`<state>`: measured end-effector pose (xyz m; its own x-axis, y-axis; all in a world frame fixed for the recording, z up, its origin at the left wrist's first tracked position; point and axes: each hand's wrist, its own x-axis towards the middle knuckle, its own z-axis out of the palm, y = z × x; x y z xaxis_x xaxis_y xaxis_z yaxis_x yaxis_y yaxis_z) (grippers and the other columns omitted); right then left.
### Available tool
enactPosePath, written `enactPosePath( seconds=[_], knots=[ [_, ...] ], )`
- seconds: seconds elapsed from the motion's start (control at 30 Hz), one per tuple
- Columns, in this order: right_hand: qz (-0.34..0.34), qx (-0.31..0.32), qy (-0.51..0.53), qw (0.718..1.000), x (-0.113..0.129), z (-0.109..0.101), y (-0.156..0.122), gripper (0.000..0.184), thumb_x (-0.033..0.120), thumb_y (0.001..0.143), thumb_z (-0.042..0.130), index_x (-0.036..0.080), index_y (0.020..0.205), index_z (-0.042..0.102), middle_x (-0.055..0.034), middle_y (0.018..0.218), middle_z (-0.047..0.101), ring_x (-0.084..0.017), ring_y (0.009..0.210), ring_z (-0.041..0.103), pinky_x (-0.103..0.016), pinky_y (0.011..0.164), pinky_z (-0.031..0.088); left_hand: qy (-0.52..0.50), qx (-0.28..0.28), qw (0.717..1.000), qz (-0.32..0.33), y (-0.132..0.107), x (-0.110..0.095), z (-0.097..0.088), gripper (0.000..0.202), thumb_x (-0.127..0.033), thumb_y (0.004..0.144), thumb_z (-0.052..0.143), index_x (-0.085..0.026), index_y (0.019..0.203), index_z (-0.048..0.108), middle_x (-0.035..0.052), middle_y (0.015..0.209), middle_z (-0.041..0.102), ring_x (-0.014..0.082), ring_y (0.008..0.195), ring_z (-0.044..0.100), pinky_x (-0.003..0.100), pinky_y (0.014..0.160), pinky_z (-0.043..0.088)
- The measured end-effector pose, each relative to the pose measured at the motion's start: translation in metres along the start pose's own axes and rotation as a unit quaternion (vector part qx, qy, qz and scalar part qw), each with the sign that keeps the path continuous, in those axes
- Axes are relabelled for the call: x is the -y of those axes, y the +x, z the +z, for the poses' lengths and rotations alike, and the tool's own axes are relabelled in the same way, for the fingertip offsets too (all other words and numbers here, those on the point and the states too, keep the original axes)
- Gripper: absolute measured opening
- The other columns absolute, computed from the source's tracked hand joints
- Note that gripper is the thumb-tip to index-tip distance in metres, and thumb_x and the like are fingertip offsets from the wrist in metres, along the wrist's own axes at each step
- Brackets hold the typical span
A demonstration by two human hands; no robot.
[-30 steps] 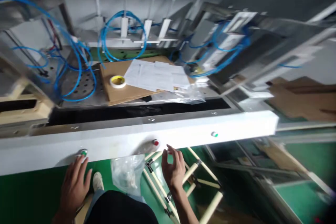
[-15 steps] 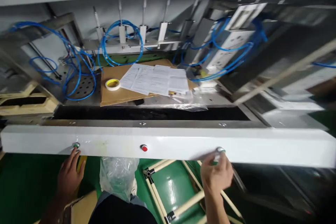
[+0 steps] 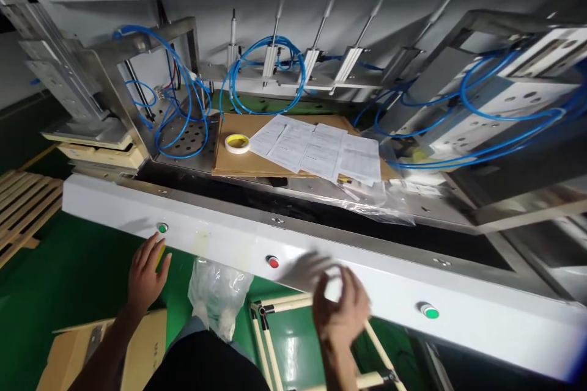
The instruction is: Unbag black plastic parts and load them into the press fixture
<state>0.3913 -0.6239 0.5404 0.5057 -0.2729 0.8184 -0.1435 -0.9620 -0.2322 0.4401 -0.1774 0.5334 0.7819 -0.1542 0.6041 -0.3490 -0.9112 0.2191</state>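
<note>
A long white machine panel [image 3: 220,238] crosses the view with a green button [image 3: 162,228] at the left, a red button [image 3: 273,263] in the middle and another green button [image 3: 430,312] at the right. My left hand [image 3: 145,275] is just below the left green button, fingers spread, holding nothing. My right hand [image 3: 340,306] is in front of the panel between the red button and the right green button, blurred by motion, fingers curled, touching neither button.
Behind the panel lie a cardboard sheet [image 3: 238,156], a tape roll [image 3: 237,143], printed papers [image 3: 321,149] and clear plastic film [image 3: 380,204], under blue air hoses [image 3: 261,73]. A plastic bag [image 3: 217,293] hangs below. A cardboard box [image 3: 73,348], a pallet [image 3: 22,208] and a tube frame [image 3: 284,342] stand on the green floor.
My right hand left the right green button and moved left toward the red button. My left hand dropped slightly off the left green button. The view swung right.
</note>
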Motion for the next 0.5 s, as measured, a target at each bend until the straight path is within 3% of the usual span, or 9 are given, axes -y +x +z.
enactPosePath(
  seconds=[0.1, 0.2, 0.3, 0.5],
  knots=[
    [-0.123, 0.117, 0.096, 0.981, 0.079, 0.022, 0.025, 0.037, 0.028, 0.103, 0.057, 0.018, 0.138, 0.064, -0.0168, 0.137, 0.070, -0.031, 0.133, 0.060, -0.047, 0.108, 0.050, 0.003, 0.026, 0.999, 0.019, 0.022, -0.008, 0.009, 0.053, -0.032, 0.106, 0.056, -0.019, 0.157, 0.048, 0.0187, 0.158, 0.054, 0.0367, 0.148, 0.051, 0.057, 0.122, 0.042],
    [-0.201, 0.227, 0.111, 0.947, 0.120, 0.043, 0.040, 0.041, 0.029, 0.104, 0.053, 0.021, 0.144, 0.063, -0.0138, 0.146, 0.066, -0.031, 0.143, 0.052, -0.051, 0.119, 0.039, 0.002, 0.061, 0.997, 0.042, 0.045, -0.011, 0.022, 0.053, -0.035, 0.108, 0.051, -0.018, 0.159, 0.047, 0.0178, 0.163, 0.049, 0.0364, 0.151, 0.049, 0.060, 0.124, 0.039],
    [-0.193, 0.267, 0.089, 0.940, 0.120, 0.054, 0.040, 0.042, 0.031, 0.104, 0.053, 0.023, 0.144, 0.066, -0.0124, 0.146, 0.067, -0.032, 0.142, 0.052, -0.052, 0.120, 0.036, -0.003, 0.081, 0.994, 0.069, 0.060, -0.009, 0.030, 0.052, -0.036, 0.108, 0.050, -0.018, 0.157, 0.051, 0.0163, 0.164, 0.048, 0.0348, 0.152, 0.047, 0.058, 0.125, 0.039],
    [-0.172, 0.229, 0.055, 0.957, 0.109, 0.049, 0.023, 0.048, 0.033, 0.106, 0.051, 0.024, 0.153, 0.057, -0.0127, 0.151, 0.063, -0.031, 0.146, 0.050, -0.052, 0.122, 0.034, -0.030, 0.118, 0.988, 0.094, 0.069, -0.002, 0.034, 0.048, -0.035, 0.108, 0.049, -0.021, 0.153, 0.054, 0.0125, 0.164, 0.049, 0.0316, 0.155, 0.043, 0.057, 0.130, 0.033]
  ],
)
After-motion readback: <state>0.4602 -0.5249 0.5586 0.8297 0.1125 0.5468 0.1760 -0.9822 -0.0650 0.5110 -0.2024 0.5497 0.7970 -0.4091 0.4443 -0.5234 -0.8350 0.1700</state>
